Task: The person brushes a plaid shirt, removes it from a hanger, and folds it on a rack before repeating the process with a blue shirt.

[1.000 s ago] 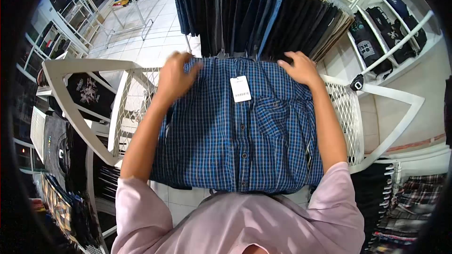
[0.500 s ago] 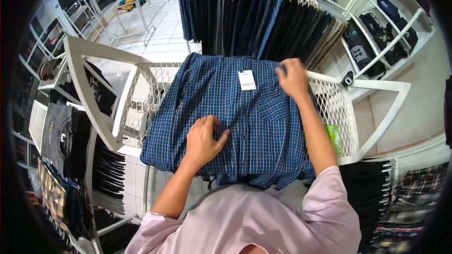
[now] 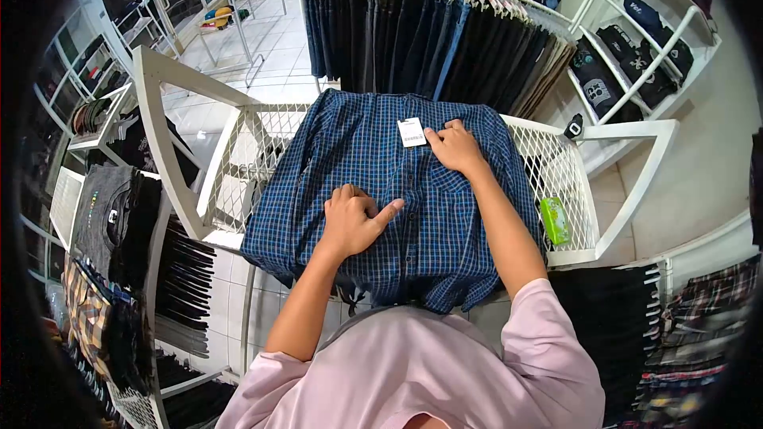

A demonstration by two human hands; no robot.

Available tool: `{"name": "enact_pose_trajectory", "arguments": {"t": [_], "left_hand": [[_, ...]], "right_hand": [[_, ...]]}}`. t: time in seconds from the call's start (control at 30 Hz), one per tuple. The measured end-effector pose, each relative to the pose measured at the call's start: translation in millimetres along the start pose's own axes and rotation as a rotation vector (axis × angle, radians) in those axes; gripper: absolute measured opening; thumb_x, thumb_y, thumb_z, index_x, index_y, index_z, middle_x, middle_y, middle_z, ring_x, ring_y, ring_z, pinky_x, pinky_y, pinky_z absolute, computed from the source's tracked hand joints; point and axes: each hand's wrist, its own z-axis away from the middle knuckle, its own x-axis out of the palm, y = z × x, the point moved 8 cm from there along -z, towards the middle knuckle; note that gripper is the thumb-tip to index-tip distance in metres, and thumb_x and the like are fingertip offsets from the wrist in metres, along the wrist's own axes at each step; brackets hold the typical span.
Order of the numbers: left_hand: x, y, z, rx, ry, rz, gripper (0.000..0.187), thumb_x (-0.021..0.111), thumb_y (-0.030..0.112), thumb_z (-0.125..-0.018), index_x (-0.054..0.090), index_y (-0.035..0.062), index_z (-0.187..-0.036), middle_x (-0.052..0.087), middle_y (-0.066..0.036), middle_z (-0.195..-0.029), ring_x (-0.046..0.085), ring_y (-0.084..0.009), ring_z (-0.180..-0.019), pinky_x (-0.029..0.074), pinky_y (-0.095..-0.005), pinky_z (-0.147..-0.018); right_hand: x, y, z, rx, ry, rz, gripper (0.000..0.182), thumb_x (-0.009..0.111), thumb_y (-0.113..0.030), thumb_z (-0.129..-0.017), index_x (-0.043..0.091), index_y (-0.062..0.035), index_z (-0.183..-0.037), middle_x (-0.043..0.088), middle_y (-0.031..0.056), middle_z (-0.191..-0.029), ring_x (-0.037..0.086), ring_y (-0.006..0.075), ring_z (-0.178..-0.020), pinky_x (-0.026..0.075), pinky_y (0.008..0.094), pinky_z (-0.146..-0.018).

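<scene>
A blue checked button-up shirt (image 3: 358,135) lies face up, collar at the far side, over a white mesh-topped stand (image 3: 299,117). A white price tag (image 3: 412,133) rests on its upper front. My left hand (image 3: 354,221) is on the shirt's lower middle, fingers slightly bent and thumb spread out to the right. Just right of the tag, my right hand (image 3: 455,148) lies on the chest above the pocket (image 3: 449,181), its thumb close to the tag's edge and its fingers loosely bent.
A green packet (image 3: 555,221) sits on the mesh at the right, and a small black item (image 3: 574,126) on the frame above it. Jeans and trousers (image 3: 397,40) hang behind the stand. Folded dark shirts (image 3: 119,214) are at the left, caps (image 3: 648,16) on the right shelf.
My right hand has come down and left from the shirt's right shoulder to beside the tag. My left hand has shifted slightly right. The shirt's right side now shows more of the green packet.
</scene>
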Motion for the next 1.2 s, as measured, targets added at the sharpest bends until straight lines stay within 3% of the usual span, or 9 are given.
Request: {"name": "enact_pose_trajectory", "arguments": {"t": [0.23,0.33,0.47,0.67,0.77,0.87,0.93,1.0,1.2], "left_hand": [[9,-19,-2,-0.051,-0.187,0.182,0.069,0.058,0.064,-0.097,0.081,0.0046,-0.070,0.070,-0.020,-0.110,0.055,-0.0355,-0.117,0.040,-0.0477,-0.107],[-20,-14,24,0.081,-0.085,0.458,0.048,0.060,0.044,-0.104,0.079,-0.0002,-0.107,0.072,-0.020,-0.107,0.063,-0.0303,-0.104,0.049,-0.0393,-0.097],[-56,7,116,0.064,0.344,0.445,0.020,0.072,0.018,-0.097,0.072,-0.0022,-0.102,0.068,-0.012,-0.088,0.064,-0.0198,-0.078,0.052,-0.0327,-0.076],[19,-10,197,-0.029,0.185,0.003,0.056,0.083,0.055,-0.080,0.065,0.0022,-0.081,0.062,-0.011,-0.077,0.065,-0.0295,-0.069,0.051,-0.0404,-0.059],[69,-28,214,0.094,0.241,-0.086,0.047,0.078,0.044,-0.088,0.063,-0.0004,-0.081,0.063,-0.016,-0.086,0.065,-0.0351,-0.076,0.052,-0.0436,-0.064],[82,-29,219,0.129,0.188,0.131,0.041,0.072,0.033,-0.094,0.059,-0.0023,-0.079,0.062,-0.019,-0.087,0.062,-0.0376,-0.075,0.049,-0.0458,-0.065],[51,-5,228,0.030,0.085,0.364,0.037,0.070,0.026,-0.096,0.056,-0.0029,-0.077,0.059,-0.020,-0.083,0.057,-0.0382,-0.070,0.046,-0.0462,-0.064],[27,5,236,-0.052,0.016,0.649,0.038,0.069,0.022,-0.099,0.050,-0.0003,-0.074,0.051,-0.007,-0.070,0.046,-0.0194,-0.061,0.037,-0.0368,-0.058],[-49,40,247,-0.101,0.101,1.087,0.025,0.063,0.015,-0.106,0.058,0.0057,-0.082,0.044,0.010,-0.076,0.037,-0.0010,-0.069,0.028,-0.0226,-0.057]], "right_hand": [[9,-2,-7,-0.021,-0.060,0.007,0.079,0.040,-0.064,-0.103,0.077,0.0064,-0.105,0.053,0.0287,-0.146,0.053,0.0422,-0.136,0.033,0.0627,-0.117],[-14,8,23,0.013,0.156,-0.086,0.068,0.047,-0.064,-0.101,0.067,-0.0040,-0.128,0.061,0.0217,-0.136,0.052,0.0396,-0.136,0.019,0.0706,-0.119],[-73,-15,144,-0.184,0.480,-0.349,0.038,0.068,-0.034,-0.100,0.068,-0.0042,-0.124,0.066,0.0182,-0.127,0.065,0.0384,-0.116,0.052,0.0433,-0.099],[-22,-39,315,-0.147,0.710,-0.568,0.014,0.072,-0.007,-0.093,0.069,-0.0006,-0.105,0.065,0.0114,-0.098,0.064,0.0163,-0.071,0.051,0.0317,-0.066],[34,-46,351,-0.108,0.567,-0.674,0.014,0.071,-0.003,-0.091,0.070,-0.0009,-0.105,0.064,0.0116,-0.098,0.063,0.0189,-0.068,0.051,0.0335,-0.065],[67,-54,377,-0.130,0.393,-0.527,0.034,0.077,-0.003,-0.084,0.070,-0.0045,-0.117,0.062,0.0119,-0.106,0.065,0.0240,-0.082,0.054,0.0347,-0.072],[88,-52,390,-0.139,0.253,-0.304,0.079,0.086,-0.013,-0.076,0.052,-0.0101,-0.148,0.050,0.0177,-0.138,0.054,0.0367,-0.124,0.045,0.0450,-0.103],[91,-51,394,-0.056,0.269,-0.172,0.099,0.092,-0.022,-0.070,0.041,-0.0144,-0.155,0.040,0.0204,-0.150,0.043,0.0409,-0.137,0.036,0.0538,-0.111],[83,-40,369,-0.059,0.592,-0.093,0.100,0.083,-0.005,-0.066,0.039,-0.0134,-0.155,0.034,0.0234,-0.156,0.032,0.0433,-0.147,0.027,0.0592,-0.115]]}}
